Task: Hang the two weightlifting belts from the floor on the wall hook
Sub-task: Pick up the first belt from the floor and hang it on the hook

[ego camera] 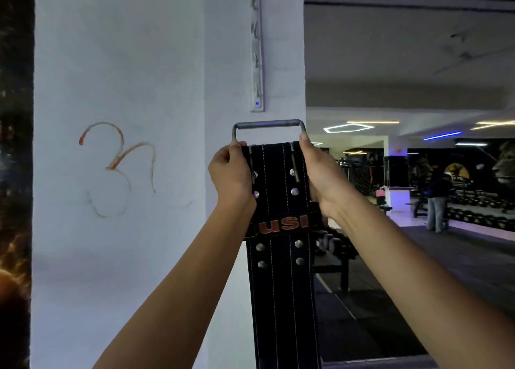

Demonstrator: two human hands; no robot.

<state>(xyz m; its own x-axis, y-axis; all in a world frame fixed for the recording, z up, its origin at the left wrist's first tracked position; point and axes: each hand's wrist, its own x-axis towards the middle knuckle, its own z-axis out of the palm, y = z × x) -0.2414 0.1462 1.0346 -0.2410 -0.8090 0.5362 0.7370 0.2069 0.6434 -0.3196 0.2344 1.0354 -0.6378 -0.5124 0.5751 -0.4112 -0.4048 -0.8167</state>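
Counts in your view

You had one belt [282, 229] up in two hands, left [231, 173] and right [320, 171], with one buckle [269, 125] and eight visible rivets [298, 243]. One hook rack [257, 54] was on the wall [139, 62], hook number unclear. One orange scrawl [117, 168] showed there, and one person [436, 198] stood far right.

The hook rack [257, 54] sits high on the pillar [167, 62], near its right edge. The belt [278, 190] hangs just below it, left hand [230, 173] and right hand [320, 171] flanking its buckle [269, 126].
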